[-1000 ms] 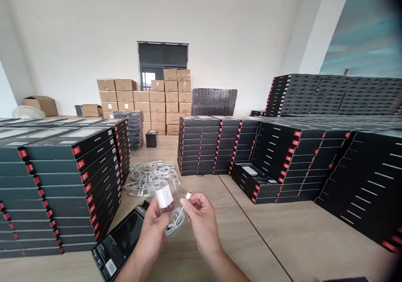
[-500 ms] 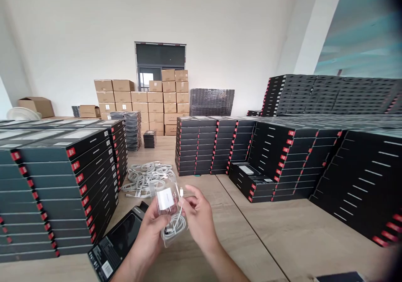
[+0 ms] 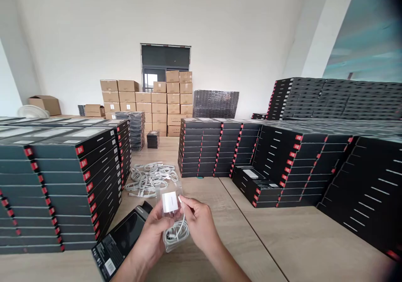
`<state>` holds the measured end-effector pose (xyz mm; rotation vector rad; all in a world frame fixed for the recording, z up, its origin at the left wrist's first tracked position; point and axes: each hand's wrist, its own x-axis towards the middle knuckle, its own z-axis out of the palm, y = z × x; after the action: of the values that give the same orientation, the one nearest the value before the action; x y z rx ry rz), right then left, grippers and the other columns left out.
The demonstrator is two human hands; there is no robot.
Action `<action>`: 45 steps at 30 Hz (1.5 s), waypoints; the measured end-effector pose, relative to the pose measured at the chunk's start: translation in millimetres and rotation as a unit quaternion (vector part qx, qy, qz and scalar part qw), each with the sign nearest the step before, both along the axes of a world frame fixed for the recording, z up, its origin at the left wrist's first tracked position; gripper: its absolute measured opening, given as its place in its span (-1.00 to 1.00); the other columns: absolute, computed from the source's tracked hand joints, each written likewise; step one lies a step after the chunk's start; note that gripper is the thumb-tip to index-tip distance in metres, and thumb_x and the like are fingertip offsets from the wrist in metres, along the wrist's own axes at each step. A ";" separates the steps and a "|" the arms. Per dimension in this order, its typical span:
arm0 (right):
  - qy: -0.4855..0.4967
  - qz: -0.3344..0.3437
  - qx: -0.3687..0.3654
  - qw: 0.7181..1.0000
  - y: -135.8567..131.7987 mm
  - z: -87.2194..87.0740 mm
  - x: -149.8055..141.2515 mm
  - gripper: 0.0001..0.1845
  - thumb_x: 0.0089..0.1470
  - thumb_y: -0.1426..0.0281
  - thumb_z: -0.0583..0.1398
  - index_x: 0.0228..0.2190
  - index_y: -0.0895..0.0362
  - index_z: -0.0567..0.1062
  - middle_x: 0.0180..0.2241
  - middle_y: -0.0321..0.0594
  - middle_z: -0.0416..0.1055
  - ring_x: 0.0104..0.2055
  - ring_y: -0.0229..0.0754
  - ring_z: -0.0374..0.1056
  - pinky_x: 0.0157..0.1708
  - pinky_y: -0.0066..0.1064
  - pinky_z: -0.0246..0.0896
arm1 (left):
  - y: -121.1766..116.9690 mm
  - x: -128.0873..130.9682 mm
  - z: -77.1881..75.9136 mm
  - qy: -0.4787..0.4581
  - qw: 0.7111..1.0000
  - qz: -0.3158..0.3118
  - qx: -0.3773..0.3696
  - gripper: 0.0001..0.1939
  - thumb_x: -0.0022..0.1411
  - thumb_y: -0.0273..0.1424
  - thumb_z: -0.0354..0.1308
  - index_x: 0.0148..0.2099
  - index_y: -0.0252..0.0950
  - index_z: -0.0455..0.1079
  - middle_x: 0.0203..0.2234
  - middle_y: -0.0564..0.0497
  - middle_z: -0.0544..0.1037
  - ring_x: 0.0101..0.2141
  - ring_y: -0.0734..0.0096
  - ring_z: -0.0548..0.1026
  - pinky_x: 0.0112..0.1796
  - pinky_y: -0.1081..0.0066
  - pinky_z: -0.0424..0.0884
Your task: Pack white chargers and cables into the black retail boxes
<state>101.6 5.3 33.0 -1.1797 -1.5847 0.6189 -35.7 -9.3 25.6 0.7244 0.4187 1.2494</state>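
My left hand (image 3: 154, 228) grips a clear plastic tray (image 3: 177, 188) from its left side, thumb on the front. A white charger plug (image 3: 170, 202) sits in the upper part of the tray. Below it lies a coiled white charging cable (image 3: 176, 234). With thumb and forefinger, my right hand (image 3: 199, 219) pinches the end of this cable beside the charger's right edge. An open black box (image 3: 121, 238) rests on the table under and left of my left forearm. Beyond the tray lies a tangled pile of white cables (image 3: 152, 175).
Stacks of black boxes with red labels stand on the left (image 3: 63, 190) and right (image 3: 220, 148) of the wooden table (image 3: 216, 194). A low black box (image 3: 257, 185) carries a white piece. Brown cartons (image 3: 160, 106) are piled by the window.
My right hand has brought the cable end closer to the charger, and its forefinger has bent down onto the connector. The view has shifted slightly left.
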 end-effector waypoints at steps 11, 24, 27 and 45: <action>-0.257 -0.060 0.090 0.960 -7.5 5.5 1.3 -0.67 0.16 0.34 0.12 -0.10 -0.06 0.58 -0.29 -0.12 0.41 -0.21 -0.03 0.33 -0.17 -0.22 0.31 | -0.3 -7.8 -0.5 -0.034 0.998 -0.017 -0.041 -0.51 -0.15 -0.58 0.30 -0.08 -0.26 0.49 -0.26 -0.10 0.64 -0.17 0.08 0.58 -0.12 0.21 0.43; -0.152 0.083 0.059 0.983 -4.8 -7.8 -1.1 -0.16 -0.09 0.61 0.12 0.22 -0.11 0.19 0.07 -0.23 0.38 0.13 -0.02 0.24 0.16 -0.11 0.17 | 6.2 -20.0 1.8 -0.056 0.997 0.016 -0.048 -0.49 -0.21 -0.64 0.24 -0.11 -0.29 0.47 -0.31 -0.08 0.64 -0.29 0.28 0.58 -0.27 0.38 0.45; -0.155 0.105 0.069 0.980 -3.8 -8.0 1.9 -0.25 0.00 0.57 0.09 0.22 -0.11 0.21 0.07 -0.23 0.39 0.10 -0.03 0.28 0.12 -0.13 0.22 | 7.3 -20.0 0.3 -0.069 0.996 0.003 -0.063 -0.50 -0.21 -0.65 0.20 -0.12 -0.30 0.47 -0.33 -0.07 0.64 -0.29 0.27 0.58 -0.23 0.33 0.45; -0.144 0.067 0.079 0.984 -1.8 -25.8 -14.8 -0.44 0.23 0.47 -0.02 0.24 -0.09 0.18 0.05 -0.18 0.41 0.07 -0.07 0.32 0.07 -0.21 0.28 | 2.8 -15.4 2.9 -0.052 0.996 0.046 -0.059 -0.53 -0.17 -0.65 0.18 -0.13 -0.26 0.45 -0.38 -0.01 0.61 -0.35 0.34 0.55 -0.30 0.41 0.42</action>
<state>86.8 3.5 7.2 -1.0847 -1.9336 0.4100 -51.1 -6.5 28.6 0.5418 0.4397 1.3303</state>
